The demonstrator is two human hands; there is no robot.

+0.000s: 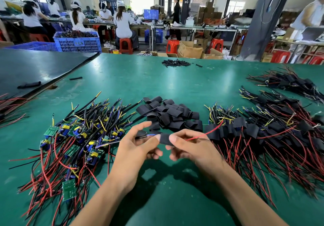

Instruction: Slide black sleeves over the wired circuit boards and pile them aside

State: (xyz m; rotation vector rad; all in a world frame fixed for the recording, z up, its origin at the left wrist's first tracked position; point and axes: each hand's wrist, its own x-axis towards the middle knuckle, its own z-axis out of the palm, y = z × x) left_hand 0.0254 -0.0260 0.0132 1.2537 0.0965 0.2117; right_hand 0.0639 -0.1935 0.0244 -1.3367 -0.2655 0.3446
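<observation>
Just below the middle of the frame the black sleeve (164, 139) lies crosswise, long axis left to right, pinched at one end by the left hand (135, 146) and at the other by the right hand (190, 146). A red wire (201, 135) trails out rightward (the board is hidden, so how far in it sits cannot be told). The finished pile (254, 132) lies just right of the right hand, the nearer one for setting it aside; loose sleeves (170, 115) lie above, bare boards (78, 138) at lower left.
</observation>
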